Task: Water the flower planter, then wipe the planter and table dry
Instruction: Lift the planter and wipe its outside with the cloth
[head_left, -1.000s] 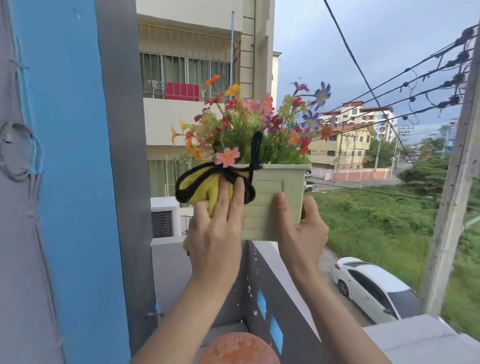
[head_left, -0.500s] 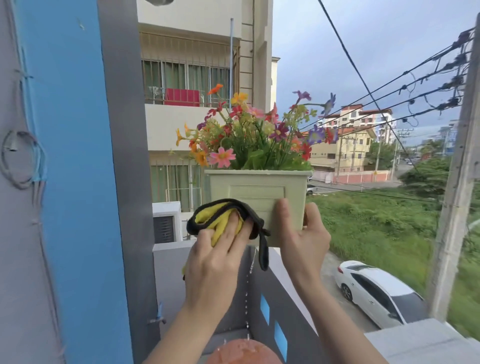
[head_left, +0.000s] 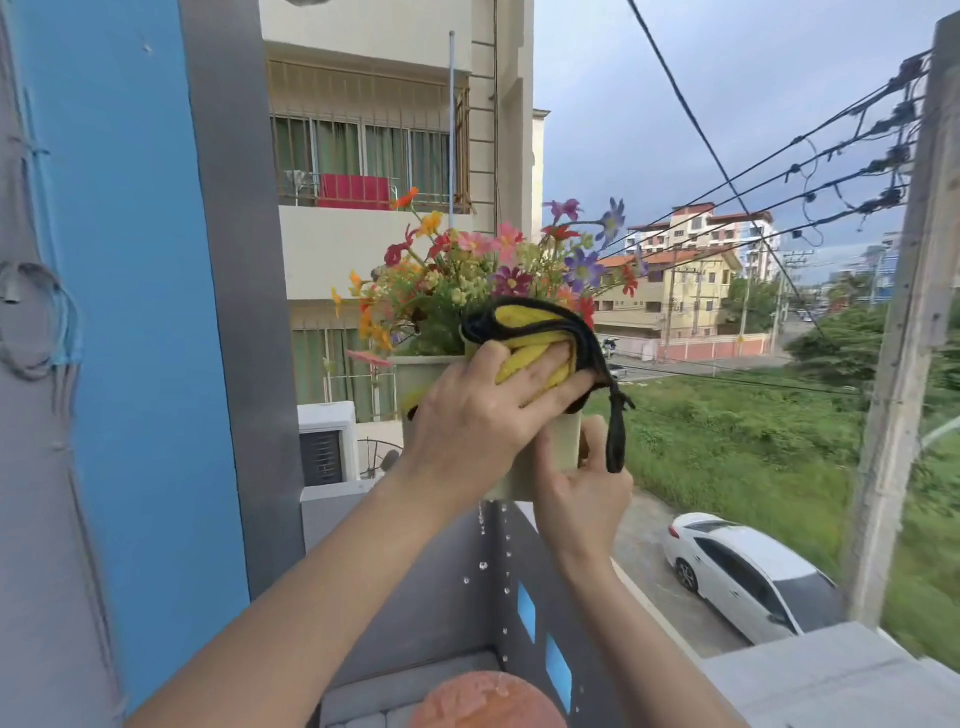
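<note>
A pale green rectangular planter (head_left: 563, 439) full of colourful flowers (head_left: 498, 270) is held up in the air above the balcony wall. My left hand (head_left: 478, 415) presses a yellow cloth with black edging (head_left: 530, 348) against the planter's upper front, near its right rim. My right hand (head_left: 582, 493) grips the planter at its lower right corner. Water drops (head_left: 483, 566) fall from the planter's underside. Most of the planter's front is hidden behind my left hand.
A grey balcony wall (head_left: 457, 582) with blue inserts runs below the planter. A round orange-brown object (head_left: 488, 701) sits at the bottom edge. A blue and grey pillar (head_left: 156, 312) stands at left. A white car (head_left: 748, 577) is parked far below; power lines cross at right.
My left hand has swept the cloth from the planter's lower left front up and right to its upper right rim. The planter has tilted and dropped slightly; my right hand still holds it.
</note>
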